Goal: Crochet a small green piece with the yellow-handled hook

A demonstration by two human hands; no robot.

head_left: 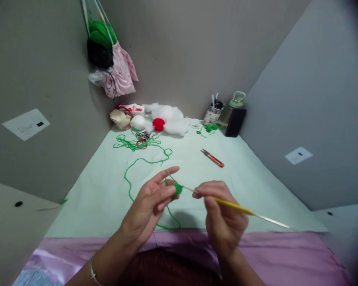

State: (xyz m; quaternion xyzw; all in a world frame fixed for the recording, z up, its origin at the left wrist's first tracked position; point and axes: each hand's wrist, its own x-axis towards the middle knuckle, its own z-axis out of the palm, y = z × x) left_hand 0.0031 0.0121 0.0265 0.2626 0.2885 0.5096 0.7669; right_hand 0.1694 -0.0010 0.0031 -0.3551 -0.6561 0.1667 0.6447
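Observation:
My left hand (pixel 155 198) pinches a small green crochet piece (pixel 178 188) between thumb and fingers, with the index finger stretched out and green yarn (pixel 137 161) running over it. My right hand (pixel 219 210) is closed round a crochet hook with a yellow handle (pixel 231 205); its metal tip meets the green piece. The yarn trails back across the pale green table cover (pixel 250 186) to a loose tangle (pixel 134 143).
Orange-handled snips (pixel 212 157) lie to the right of centre. At the back are white stuffing (pixel 171 117), a red ball (pixel 158 124), a white ball (pixel 138 122), a cup of pens (pixel 213 113), a bottle (pixel 231 109) and a dark phone (pixel 235 122). Bags (pixel 107 51) hang in the corner.

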